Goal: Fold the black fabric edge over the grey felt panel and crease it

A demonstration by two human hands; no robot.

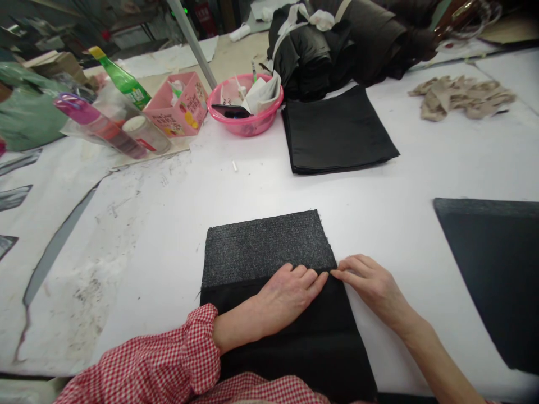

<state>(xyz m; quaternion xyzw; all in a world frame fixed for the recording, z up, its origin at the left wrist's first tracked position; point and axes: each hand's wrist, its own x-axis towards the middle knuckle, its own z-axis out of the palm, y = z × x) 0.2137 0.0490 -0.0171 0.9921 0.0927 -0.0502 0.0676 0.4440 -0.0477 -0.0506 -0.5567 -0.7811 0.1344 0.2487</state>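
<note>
A dark grey ribbed fabric piece [269, 247] lies flat on the white table in front of me, with smooth black fabric [303, 350] over its near part. My left hand [290, 292] rests across the black fabric, fingers curled together at its upper edge, thumb and fingertips near the right corner. From the right, my right hand [370, 283] pinches that same corner between thumb and fingers. The two hands' tips almost meet there. Exactly how much cloth sits between the fingers is hidden.
Stacked black fabric sheets [341, 132] lie beyond, beside a pink basin [248, 126] holding papers and a phone. A dark panel [497, 264] is at right, beige cloth scraps [458, 98] behind it. A pink box [177, 106], bottles and a jar stand back left.
</note>
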